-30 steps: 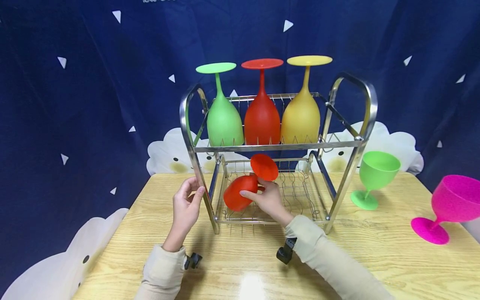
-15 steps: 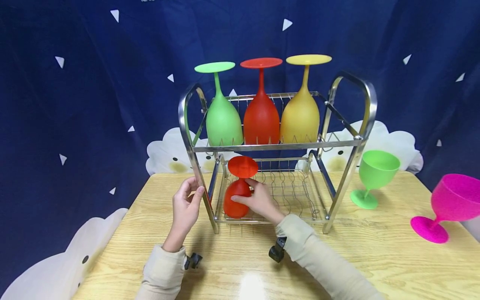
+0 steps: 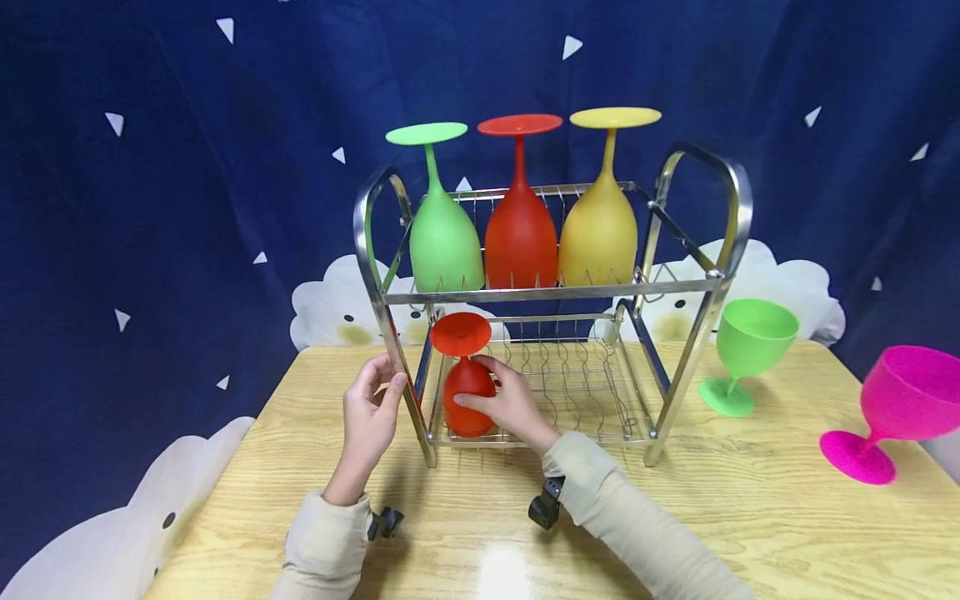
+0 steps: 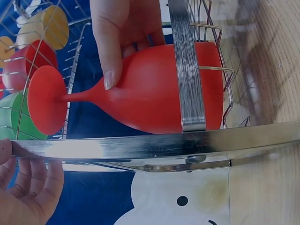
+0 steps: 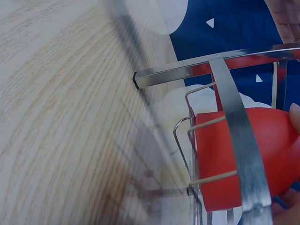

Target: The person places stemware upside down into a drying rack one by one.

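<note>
A red wine glass [image 3: 467, 408] stands upside down at the left end of the lower shelf, foot upward. My right hand [image 3: 510, 403] grips its bowl from the right; in the left wrist view the thumb lies along the red bowl [image 4: 150, 89]. The bowl's rim sits inside the wire edge, behind the front rail, in the right wrist view, where the red bowl [image 5: 215, 159] is partly covered by that rail. My left hand [image 3: 371, 410] holds the left front post of the metal two-tier rack [image 3: 547, 294], thumb and fingers on either side of it.
Upside down on the upper shelf stand a green glass [image 3: 446, 242], a red glass [image 3: 521, 242] and a yellow glass [image 3: 598, 237]. Right of the rack, upright on the wooden table [image 3: 247, 533], are a green goblet [image 3: 753, 337] and a pink goblet [image 3: 907, 396]. A dark blue curtain [image 3: 187, 208] hangs behind.
My right hand has moved left with the red wine glass and turned it from tilted to upside-down upright at the lower shelf's left end. The left hand has stayed at the post.
</note>
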Available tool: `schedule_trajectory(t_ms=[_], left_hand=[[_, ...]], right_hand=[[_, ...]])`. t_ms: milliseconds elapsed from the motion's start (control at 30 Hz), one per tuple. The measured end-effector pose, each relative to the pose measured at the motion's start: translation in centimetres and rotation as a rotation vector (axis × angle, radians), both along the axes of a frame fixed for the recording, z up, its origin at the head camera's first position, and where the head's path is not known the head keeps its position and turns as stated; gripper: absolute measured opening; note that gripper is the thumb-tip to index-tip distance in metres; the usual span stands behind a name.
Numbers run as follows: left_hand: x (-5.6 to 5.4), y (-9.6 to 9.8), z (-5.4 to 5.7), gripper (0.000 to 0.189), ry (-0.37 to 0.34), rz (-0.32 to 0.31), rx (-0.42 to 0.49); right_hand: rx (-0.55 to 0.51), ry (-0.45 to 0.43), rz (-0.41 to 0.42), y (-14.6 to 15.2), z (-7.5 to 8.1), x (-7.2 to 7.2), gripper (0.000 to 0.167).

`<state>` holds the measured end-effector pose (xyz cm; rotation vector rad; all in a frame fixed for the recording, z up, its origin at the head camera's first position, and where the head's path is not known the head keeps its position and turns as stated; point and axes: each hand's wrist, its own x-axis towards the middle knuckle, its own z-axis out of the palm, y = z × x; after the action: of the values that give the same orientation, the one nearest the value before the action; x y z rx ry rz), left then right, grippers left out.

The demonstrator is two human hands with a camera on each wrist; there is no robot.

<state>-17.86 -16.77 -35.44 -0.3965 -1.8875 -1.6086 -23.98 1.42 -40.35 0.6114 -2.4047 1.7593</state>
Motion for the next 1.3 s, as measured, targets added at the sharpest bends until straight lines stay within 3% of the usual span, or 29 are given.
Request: schedule_trajectory(t_ms=[300,567,767,1000,1300], left_hand=[[-0.1,-0.1,-0.2,0.015,0.005,-0.001,-0.002],[-0.1,-0.1,0.0,0.015,0.005,-0.006,-0.005],[-0.2,-0.2,-0.1,0.015,-0.013,-0.005,-0.008],[-0.1,-0.1,-0.1,0.016,-0.021,-0.006,-0.003],[-0.2,-0.1,-0.3,0.016,-0.018,-0.009,0.010]], right_hand=[[-0.037,-0.108,0.011,0.6,0.0,0.2,0.065],[-0.037,-0.086,0.030,1.7,0.8,0.6,0.065],[-0.048,-0.040,0.034,2.9,1.3,1.5,0.065],[-0.089,-0.046,0.013,4.4,2.1,2.8,0.062],[-0.144,0.001,0.059,6.5,2.9,4.2,0.060]])
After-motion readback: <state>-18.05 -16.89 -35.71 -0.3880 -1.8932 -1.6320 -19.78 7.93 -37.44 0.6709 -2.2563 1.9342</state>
